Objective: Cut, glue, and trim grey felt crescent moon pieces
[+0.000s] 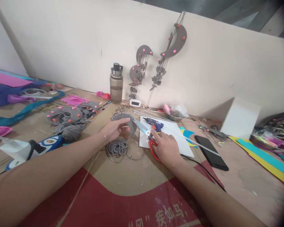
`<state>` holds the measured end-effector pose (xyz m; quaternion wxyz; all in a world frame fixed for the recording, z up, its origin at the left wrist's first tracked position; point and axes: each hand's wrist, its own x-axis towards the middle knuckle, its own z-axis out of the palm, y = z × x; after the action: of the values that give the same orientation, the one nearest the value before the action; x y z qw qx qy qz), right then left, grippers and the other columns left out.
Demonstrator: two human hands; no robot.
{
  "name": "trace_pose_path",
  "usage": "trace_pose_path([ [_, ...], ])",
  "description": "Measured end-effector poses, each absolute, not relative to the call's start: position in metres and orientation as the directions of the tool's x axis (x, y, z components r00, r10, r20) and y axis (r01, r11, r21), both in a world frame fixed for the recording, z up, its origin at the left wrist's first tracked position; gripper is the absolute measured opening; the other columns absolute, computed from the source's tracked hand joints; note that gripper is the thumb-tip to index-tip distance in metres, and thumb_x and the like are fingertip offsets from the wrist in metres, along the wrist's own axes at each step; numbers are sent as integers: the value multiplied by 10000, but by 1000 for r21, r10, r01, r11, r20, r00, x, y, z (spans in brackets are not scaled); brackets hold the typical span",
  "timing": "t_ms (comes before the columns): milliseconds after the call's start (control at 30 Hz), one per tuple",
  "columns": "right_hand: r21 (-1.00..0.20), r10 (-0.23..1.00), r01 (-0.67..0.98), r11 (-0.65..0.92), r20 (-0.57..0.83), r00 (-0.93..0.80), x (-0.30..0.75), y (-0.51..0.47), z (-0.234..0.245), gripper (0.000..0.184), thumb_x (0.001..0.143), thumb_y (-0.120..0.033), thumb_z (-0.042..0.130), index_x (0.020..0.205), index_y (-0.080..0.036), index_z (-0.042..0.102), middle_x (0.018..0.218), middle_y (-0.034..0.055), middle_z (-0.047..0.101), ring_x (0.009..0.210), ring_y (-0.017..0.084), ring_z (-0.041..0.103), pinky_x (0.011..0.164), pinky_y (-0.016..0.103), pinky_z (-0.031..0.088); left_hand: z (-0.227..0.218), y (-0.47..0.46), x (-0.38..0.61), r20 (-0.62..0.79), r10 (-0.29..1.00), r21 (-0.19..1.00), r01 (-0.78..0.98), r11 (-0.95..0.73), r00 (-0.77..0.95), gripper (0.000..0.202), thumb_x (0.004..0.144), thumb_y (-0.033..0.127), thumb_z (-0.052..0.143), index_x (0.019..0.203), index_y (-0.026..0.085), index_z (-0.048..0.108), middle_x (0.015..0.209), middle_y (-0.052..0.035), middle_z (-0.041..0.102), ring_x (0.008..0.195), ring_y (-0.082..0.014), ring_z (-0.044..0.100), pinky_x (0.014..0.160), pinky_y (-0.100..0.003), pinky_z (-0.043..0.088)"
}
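Observation:
Between the thumb and fingers of my left hand [114, 129] is a grey crescent-shaped piece [132, 127], held a little above the cardboard. My right hand [168, 147] grips a pair of scissors [142, 127] by its red handles. The blade tips point left and reach the edge of the grey piece; whether they touch it I cannot tell. Just below my left hand lies a loose coil of grey cord [117, 148]. A blue glue gun [158, 125] rests beyond my right hand on a white board [183, 148], with a clear stick trailing to the right.
A water bottle [116, 86] and a small digital clock [135, 103] stand by the wall. Grey crescent hangings [178, 41] with pink and orange dots hang above. At right lies a black phone [210, 153]. Dotted grey crescents [63, 115] and a power strip [49, 142] are at left.

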<state>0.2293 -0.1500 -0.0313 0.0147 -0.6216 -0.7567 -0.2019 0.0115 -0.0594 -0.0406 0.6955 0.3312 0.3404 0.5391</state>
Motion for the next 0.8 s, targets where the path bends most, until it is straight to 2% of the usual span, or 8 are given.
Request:
trace_pose_path([
  [133, 286, 940, 949, 134, 266, -212, 230, -150, -31, 455, 921, -251, 469, 1375, -235, 442, 1006, 90, 651, 896, 236, 608, 754, 332, 311, -43, -57, 9, -78, 976, 810, -557, 182, 205, 75, 707, 116, 725, 758, 120, 671, 759, -41, 702, 607, -120, 636, 565, -255, 563],
  [300, 293, 940, 948, 127, 269, -209, 230, -149, -32, 460, 915, -254, 486, 1373, -230, 448, 1016, 98, 652, 907, 240, 611, 764, 333, 320, -47, -56, 10, -10, 971, 839, -526, 138, 239, 182, 701, 131, 751, 875, 134, 699, 848, -51, 722, 679, -136, 659, 624, -274, 578],
  [467, 285, 943, 952, 109, 273, -190, 231, -148, -33, 436, 934, -252, 451, 1369, -221, 454, 982, 95, 660, 888, 240, 621, 753, 335, 322, -46, -62, 12, 73, 953, 841, -531, 99, 294, 237, 669, 174, 804, 876, 145, 692, 871, -47, 717, 763, -161, 668, 713, -319, 586],
  [533, 280, 943, 955, 101, 280, -182, 231, -147, -33, 430, 935, -255, 448, 1363, -216, 461, 963, 90, 660, 877, 241, 624, 744, 336, 322, -45, -63, 12, 121, 928, 821, -561, 107, 353, 293, 687, 249, 804, 943, 162, 691, 955, -67, 722, 871, -203, 678, 782, -376, 584],
  [600, 278, 943, 956, 94, 284, -175, 231, -148, -32, 426, 935, -257, 448, 1358, -212, 468, 956, 91, 659, 873, 241, 625, 738, 336, 323, -42, -64, 10, 149, 903, 788, -600, 139, 404, 349, 735, 392, 759, 996, 173, 687, 1029, -89, 715, 955, -240, 671, 838, -440, 572],
  [667, 281, 945, 956, 87, 281, -168, 231, -148, -32, 427, 933, -245, 450, 1359, -213, 467, 964, 94, 657, 879, 242, 624, 739, 336, 327, -39, -64, 9, 128, 897, 772, -610, 177, 423, 410, 787, 516, 669, 1005, 169, 685, 1045, -107, 710, 982, -262, 665, 859, -486, 564],
  [700, 284, 946, 955, 84, 278, -165, 230, -148, -31, 429, 931, -235, 450, 1360, -216, 466, 971, 96, 655, 883, 242, 622, 741, 336, 331, -37, -64, 9, 103, 902, 777, -600, 190, 419, 408, 809, 525, 638, 983, 159, 686, 1028, -112, 710, 972, -259, 666, 859, -487, 566],
  [800, 293, 951, 953, 82, 264, -163, 230, -149, -31, 435, 926, -215, 453, 1361, -223, 460, 983, 99, 648, 892, 242, 618, 742, 333, 345, -35, -64, 9, 34, 935, 824, -539, 174, 353, 197, 814, 302, 679, 916, 133, 675, 953, -95, 707, 879, -204, 672, 809, -406, 599],
])
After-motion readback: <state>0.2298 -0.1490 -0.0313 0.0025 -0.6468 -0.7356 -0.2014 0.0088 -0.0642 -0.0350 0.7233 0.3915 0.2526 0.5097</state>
